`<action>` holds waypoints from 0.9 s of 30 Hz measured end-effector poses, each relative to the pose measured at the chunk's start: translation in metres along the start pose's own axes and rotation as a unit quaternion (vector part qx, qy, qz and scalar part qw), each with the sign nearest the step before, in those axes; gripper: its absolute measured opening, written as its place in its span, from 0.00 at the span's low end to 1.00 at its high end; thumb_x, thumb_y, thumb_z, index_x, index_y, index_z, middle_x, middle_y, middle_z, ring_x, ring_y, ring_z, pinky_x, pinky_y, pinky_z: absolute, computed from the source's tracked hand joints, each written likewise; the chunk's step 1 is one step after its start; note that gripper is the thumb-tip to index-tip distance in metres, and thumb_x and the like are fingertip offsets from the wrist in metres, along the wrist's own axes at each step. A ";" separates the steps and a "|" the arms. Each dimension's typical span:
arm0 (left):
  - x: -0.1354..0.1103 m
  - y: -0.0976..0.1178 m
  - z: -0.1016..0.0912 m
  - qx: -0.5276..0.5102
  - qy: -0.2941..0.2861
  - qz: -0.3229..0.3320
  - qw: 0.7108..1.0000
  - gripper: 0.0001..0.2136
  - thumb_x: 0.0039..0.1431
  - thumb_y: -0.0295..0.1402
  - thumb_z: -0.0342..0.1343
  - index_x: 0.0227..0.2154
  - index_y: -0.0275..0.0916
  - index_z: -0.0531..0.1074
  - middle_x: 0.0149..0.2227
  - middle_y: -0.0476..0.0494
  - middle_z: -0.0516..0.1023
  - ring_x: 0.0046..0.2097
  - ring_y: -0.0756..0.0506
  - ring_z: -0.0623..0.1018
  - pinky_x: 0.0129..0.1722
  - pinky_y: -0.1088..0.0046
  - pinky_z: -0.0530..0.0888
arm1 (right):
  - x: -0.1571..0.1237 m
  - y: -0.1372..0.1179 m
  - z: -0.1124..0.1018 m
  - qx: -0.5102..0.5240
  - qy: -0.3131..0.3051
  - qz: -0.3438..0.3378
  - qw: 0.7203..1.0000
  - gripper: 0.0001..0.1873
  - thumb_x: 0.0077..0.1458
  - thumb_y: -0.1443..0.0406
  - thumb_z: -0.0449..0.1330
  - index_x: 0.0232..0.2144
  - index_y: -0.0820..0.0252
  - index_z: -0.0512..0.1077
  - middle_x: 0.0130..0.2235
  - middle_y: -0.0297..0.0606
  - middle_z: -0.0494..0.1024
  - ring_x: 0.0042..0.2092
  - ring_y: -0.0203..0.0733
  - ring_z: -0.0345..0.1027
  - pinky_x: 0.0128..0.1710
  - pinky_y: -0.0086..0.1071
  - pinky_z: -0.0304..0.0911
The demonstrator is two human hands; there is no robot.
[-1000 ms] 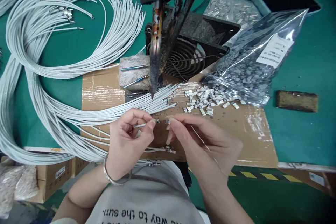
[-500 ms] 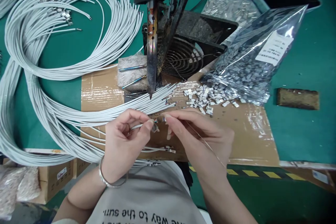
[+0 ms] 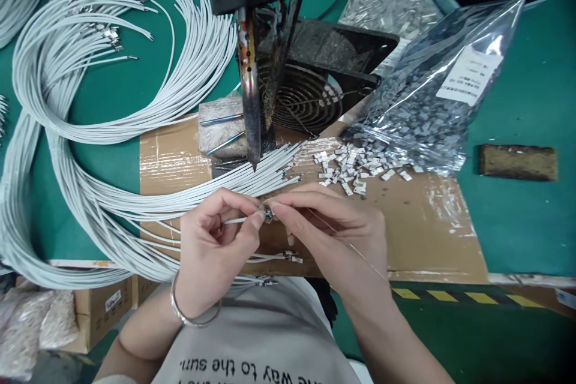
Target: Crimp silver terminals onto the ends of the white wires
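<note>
My left hand [image 3: 220,246] is closed, its thumb and forefinger pinching a white cable [image 3: 234,221] close to the end. Against those fingertips, my right hand [image 3: 337,234] pinches a small metal terminal [image 3: 269,214], which the fingers partly cover. A thin strand of wire, perhaps solder, [image 3: 366,259] also runs through my right hand and across its back. Just above both hands, the pointed tip of a soldering iron [image 3: 254,153] hangs from a dark holder. Beneath it lies a bundle of white cables [image 3: 202,195] with their ends toward the right.
Loose metal terminals [image 3: 346,165] lie on the cardboard [image 3: 427,234], beside a clear bag of terminals [image 3: 418,108]. Behind the iron stands a dark fan [image 3: 310,96]. A brown block [image 3: 517,162] sits at right; more looped white cables [image 3: 31,78] fill the left.
My right hand has moved left, bringing its small terminal up to the cable end in my left hand. The gap between the fingertips has closed. My view has shifted slightly.
</note>
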State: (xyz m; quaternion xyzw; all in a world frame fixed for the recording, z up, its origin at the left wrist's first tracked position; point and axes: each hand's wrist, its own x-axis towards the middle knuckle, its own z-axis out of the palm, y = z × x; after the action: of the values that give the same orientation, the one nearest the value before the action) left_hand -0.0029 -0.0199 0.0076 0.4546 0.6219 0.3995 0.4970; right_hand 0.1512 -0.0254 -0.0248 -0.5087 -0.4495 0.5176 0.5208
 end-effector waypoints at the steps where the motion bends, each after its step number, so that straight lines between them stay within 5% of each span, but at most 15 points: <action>1: 0.000 0.000 0.000 0.000 0.001 0.001 1.000 0.06 0.52 0.23 0.67 0.25 0.39 0.77 0.30 0.46 0.85 0.31 0.50 0.79 0.21 0.81 0.67 | 0.000 0.000 0.000 0.001 -0.001 0.001 1.000 0.11 0.61 0.71 0.69 0.34 0.47 0.86 0.33 0.29 0.84 0.32 0.32 0.75 0.29 0.24 0.69; 16: 0.001 0.001 0.002 0.015 0.001 -0.001 1.000 0.06 0.52 0.22 0.65 0.25 0.39 0.77 0.30 0.46 0.85 0.26 0.52 0.74 0.19 0.79 0.60 | 0.001 0.002 0.000 -0.034 0.008 -0.022 0.999 0.10 0.61 0.71 0.69 0.34 0.48 0.86 0.33 0.30 0.84 0.33 0.34 0.76 0.31 0.26 0.71; 22: 0.004 -0.001 0.002 0.025 0.024 0.003 0.999 0.06 0.51 0.23 0.66 0.24 0.39 0.76 0.32 0.44 0.86 0.28 0.51 0.75 0.19 0.78 0.56 | -0.009 0.009 -0.006 -0.089 0.010 -0.050 0.995 0.19 0.76 0.63 0.50 0.53 0.49 0.81 0.37 0.35 0.76 0.31 0.35 0.69 0.33 0.33 0.67; 27: 0.009 -0.003 0.003 0.023 0.050 0.010 0.998 0.06 0.50 0.23 0.66 0.24 0.39 0.77 0.32 0.43 0.86 0.30 0.49 0.77 0.19 0.77 0.58 | -0.014 0.011 -0.007 -0.104 0.050 -0.037 0.993 0.14 0.74 0.63 0.52 0.58 0.52 0.70 0.34 0.32 0.79 0.31 0.39 0.69 0.33 0.35 0.66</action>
State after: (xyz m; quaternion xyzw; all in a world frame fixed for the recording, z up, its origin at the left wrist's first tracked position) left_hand -0.0009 -0.0120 0.0024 0.4521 0.6503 0.4122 0.4503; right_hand 0.1564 -0.0401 -0.0357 -0.5686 -0.4928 0.4226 0.5053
